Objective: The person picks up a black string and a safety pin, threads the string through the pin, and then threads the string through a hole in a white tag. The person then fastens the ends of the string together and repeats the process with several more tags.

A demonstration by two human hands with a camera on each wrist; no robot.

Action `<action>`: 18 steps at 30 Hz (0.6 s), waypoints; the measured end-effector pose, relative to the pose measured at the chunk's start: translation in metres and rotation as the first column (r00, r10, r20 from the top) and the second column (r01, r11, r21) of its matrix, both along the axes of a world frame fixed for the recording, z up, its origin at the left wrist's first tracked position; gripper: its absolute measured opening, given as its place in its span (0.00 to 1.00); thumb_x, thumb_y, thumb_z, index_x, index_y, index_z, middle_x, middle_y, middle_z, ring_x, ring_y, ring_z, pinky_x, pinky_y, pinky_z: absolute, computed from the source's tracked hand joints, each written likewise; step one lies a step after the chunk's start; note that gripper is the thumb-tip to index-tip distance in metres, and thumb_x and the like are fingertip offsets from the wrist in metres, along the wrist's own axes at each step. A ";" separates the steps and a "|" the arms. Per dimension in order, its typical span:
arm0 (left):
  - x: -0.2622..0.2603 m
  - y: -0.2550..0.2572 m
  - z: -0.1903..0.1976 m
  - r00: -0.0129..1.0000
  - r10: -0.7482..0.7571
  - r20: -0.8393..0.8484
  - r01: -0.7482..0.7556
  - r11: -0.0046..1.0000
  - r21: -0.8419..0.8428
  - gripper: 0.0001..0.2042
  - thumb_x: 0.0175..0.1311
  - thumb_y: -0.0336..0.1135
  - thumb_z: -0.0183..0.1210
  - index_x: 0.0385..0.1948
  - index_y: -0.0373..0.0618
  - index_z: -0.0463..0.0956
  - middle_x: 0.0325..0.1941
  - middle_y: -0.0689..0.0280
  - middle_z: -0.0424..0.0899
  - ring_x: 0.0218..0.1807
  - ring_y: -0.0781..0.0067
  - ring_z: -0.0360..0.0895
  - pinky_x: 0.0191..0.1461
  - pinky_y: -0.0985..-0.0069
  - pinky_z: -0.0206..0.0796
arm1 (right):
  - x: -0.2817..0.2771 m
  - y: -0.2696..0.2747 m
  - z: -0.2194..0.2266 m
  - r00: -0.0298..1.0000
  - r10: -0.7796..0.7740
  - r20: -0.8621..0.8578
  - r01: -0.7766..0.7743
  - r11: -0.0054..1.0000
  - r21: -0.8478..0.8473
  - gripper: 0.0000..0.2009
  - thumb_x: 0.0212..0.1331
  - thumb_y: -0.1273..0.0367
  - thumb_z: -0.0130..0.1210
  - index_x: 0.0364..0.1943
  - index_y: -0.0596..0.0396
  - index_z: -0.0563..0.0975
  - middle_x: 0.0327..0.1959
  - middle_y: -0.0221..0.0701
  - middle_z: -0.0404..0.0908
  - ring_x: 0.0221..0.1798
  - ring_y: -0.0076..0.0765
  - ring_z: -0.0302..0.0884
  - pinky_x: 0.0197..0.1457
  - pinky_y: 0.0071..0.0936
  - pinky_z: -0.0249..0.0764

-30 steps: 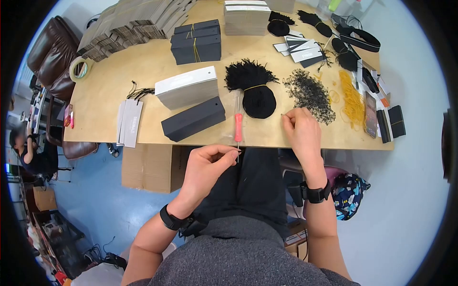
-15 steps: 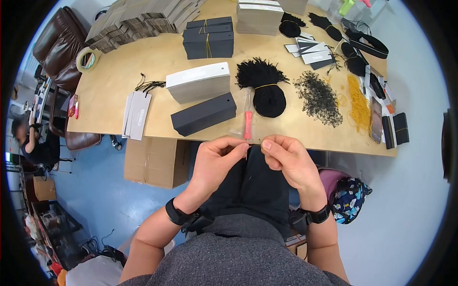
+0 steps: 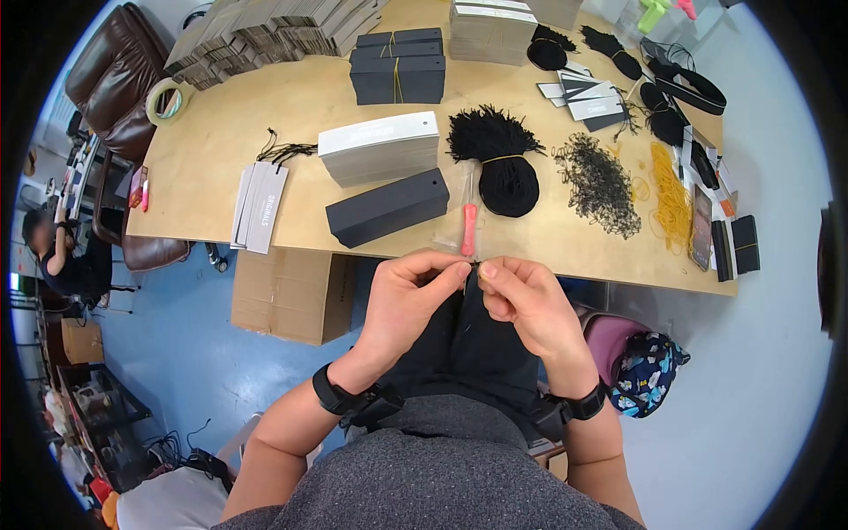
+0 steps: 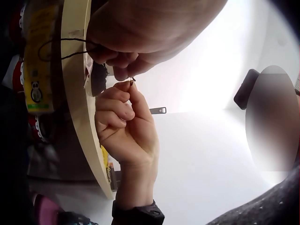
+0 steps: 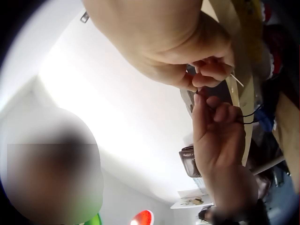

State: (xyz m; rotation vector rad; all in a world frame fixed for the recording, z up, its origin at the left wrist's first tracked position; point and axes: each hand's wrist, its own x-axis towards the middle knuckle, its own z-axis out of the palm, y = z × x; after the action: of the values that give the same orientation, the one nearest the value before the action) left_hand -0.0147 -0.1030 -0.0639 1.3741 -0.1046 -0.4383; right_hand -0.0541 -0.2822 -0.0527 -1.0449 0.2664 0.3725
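A person's bare left forearm (image 3: 296, 442) and right forearm (image 3: 601, 450) reach from near to far, angling inward. The left hand (image 3: 408, 296) and right hand (image 3: 534, 305) meet between them, fingertips close together. Each hand pinches, thumb against forefinger, the other fingers curled toward the palm.
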 end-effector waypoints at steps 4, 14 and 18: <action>0.000 0.000 0.004 0.999 -0.023 -0.028 0.022 0.999 -0.040 0.08 0.66 0.31 0.64 0.41 0.38 0.85 0.31 0.67 0.86 0.32 0.86 0.75 0.36 0.86 0.64 | -0.008 0.012 0.007 0.981 -0.049 0.188 0.126 0.897 -0.424 0.10 0.67 0.66 0.59 0.38 0.62 0.78 0.23 0.21 0.70 0.24 0.18 0.65 0.27 0.20 0.63; 0.001 0.003 0.006 0.998 -0.030 -0.059 0.027 0.998 -0.052 0.07 0.66 0.32 0.64 0.39 0.38 0.86 0.29 0.69 0.85 0.30 0.87 0.72 0.34 0.86 0.62 | -0.002 0.010 0.021 0.679 0.394 0.619 0.570 0.248 -0.783 0.08 0.53 0.75 0.64 0.36 0.54 0.78 0.32 0.33 0.73 0.31 0.42 0.76 0.33 0.34 0.73; 0.002 0.005 0.002 0.986 -0.122 -0.110 0.109 0.988 -0.113 0.09 0.67 0.31 0.63 0.44 0.37 0.83 0.35 0.69 0.84 0.38 0.85 0.76 0.40 0.85 0.65 | -0.003 0.010 0.027 0.659 0.467 0.589 0.571 0.198 -0.796 0.08 0.51 0.75 0.65 0.33 0.53 0.78 0.31 0.33 0.72 0.31 0.41 0.75 0.33 0.35 0.72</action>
State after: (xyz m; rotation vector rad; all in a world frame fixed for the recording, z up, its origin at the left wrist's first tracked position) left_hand -0.0122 -0.0977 -0.0616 1.2380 -0.1108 -0.6011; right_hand -0.0570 -0.2726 -0.0252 -2.4545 -0.3503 -0.5333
